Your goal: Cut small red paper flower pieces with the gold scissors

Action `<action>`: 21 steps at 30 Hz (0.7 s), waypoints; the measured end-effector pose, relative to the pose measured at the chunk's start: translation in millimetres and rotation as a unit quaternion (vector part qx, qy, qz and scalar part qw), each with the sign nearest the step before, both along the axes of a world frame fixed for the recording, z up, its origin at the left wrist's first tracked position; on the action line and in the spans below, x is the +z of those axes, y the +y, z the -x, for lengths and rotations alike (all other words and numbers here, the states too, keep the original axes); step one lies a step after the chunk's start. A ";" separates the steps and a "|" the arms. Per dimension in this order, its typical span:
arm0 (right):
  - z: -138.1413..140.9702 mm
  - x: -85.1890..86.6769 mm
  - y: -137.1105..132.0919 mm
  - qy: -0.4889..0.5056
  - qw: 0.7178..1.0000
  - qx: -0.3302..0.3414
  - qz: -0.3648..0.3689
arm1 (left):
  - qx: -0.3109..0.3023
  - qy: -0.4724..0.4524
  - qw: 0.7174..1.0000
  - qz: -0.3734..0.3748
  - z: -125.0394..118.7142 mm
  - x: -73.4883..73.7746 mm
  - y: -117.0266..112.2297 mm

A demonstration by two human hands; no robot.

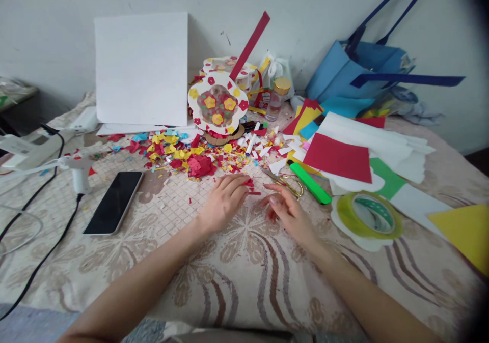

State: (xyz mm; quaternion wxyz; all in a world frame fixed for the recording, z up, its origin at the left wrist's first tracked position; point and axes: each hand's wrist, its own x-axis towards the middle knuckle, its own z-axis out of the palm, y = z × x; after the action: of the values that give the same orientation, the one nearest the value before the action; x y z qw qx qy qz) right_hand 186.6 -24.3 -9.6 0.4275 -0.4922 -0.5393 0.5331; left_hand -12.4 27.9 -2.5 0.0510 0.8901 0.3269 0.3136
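Observation:
My left hand [225, 203] lies low over the patterned tablecloth, palm down, its fingers stretched to the right. Small red paper scraps [250, 182] lie at its fingertips; whether it touches them I cannot tell. Facing it, my right hand [288, 213] is open, fingers apart and slightly curled, with nothing visible in it. Just beyond the right hand are gold-handled scissors [293, 184] and a green utility knife [310, 182]. A crumpled red paper bunch [201, 165] sits beyond the left hand, among a heap of coloured paper scraps [168, 147].
A round flower-decorated paper piece [217, 102] stands at the back beside a white board [142, 68]. At left are a phone [113, 203], a glue gun [79, 172] and cables. Clear tape [346, 211], red paper [338, 158] and a blue bag [328, 73] are at right.

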 end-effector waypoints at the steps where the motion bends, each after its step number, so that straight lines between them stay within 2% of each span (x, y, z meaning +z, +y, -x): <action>1: 1.0 2.1 -0.7 0.011 1.000 0.009 0.002 | -0.016 -0.001 1.000 -0.008 -1.3 1.4 -2.5; 5: -0.3 6.2 -0.2 -0.023 1.000 -0.007 -0.003 | -0.076 -0.030 0.996 0.022 -6.9 4.4 -10.9; 8: -6.9 5.0 3.6 -0.064 0.997 -0.039 -0.020 | -0.057 -0.123 0.984 0.119 -8.1 4.8 -11.3; 11: -12.4 4.3 6.5 -0.067 0.997 -0.029 -0.027 | -0.015 -0.218 0.944 0.246 -6.7 4.0 -7.0; 13: -13.3 5.3 6.8 -0.063 0.997 -0.016 -0.032 | -0.047 -0.245 0.912 0.325 -5.7 3.1 -4.0; 15: -12.7 7.1 6.1 -0.069 0.997 -0.010 -0.038 | -0.091 -0.237 0.893 0.371 -5.1 2.5 -2.4; 17: -12.0 8.5 5.2 -0.088 0.995 -0.006 -0.042 | -0.117 -0.203 0.899 0.371 -5.1 3.0 -2.2; 21: -13.5 8.5 4.4 -0.124 0.991 0.018 -0.054 | -0.153 -0.151 0.921 0.324 -6.7 6.5 -4.6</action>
State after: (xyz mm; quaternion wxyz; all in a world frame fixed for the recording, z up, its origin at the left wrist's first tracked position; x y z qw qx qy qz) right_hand 200.1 -19.9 -1.1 0.3732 -0.5208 -0.6249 0.4461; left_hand -5.7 23.3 3.9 0.4327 0.8064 0.2587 0.3091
